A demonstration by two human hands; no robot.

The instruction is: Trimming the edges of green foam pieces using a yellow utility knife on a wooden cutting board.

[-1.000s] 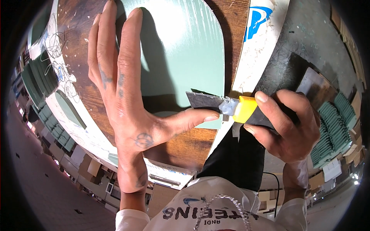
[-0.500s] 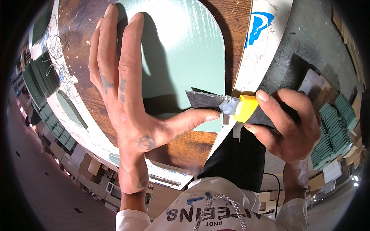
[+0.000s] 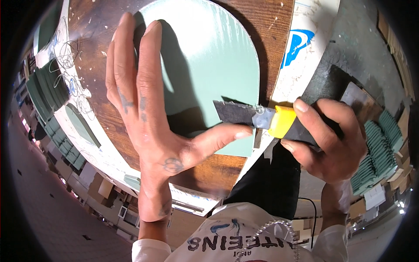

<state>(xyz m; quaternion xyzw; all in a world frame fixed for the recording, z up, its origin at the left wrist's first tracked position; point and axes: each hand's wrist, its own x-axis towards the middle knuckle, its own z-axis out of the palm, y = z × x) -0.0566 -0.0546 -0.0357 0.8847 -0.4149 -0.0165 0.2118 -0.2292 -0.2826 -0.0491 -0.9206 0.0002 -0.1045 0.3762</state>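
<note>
The step in hand appeared to be trimming or scraping the edge of the pale green, glossy, round-topped board [image 3: 218,65], which lay on the brown wood-grain tabletop [image 3: 218,177]. The left hand [image 3: 150,126] was spread over the board's left part, fingers pointing to its rounded end, gripping nothing; how hard it pressed could not be told. Its thumb reached across to the board's near right corner. Beyond the board's right edge, the right hand [image 3: 331,144] was closed around the black-handled cutter with a yellow collar [image 3: 281,122], whose wide dark blade [image 3: 233,112] slanted over the board just beside that thumb. Another stroke would call for a steady board and a thumb clear of the blade.
</note>
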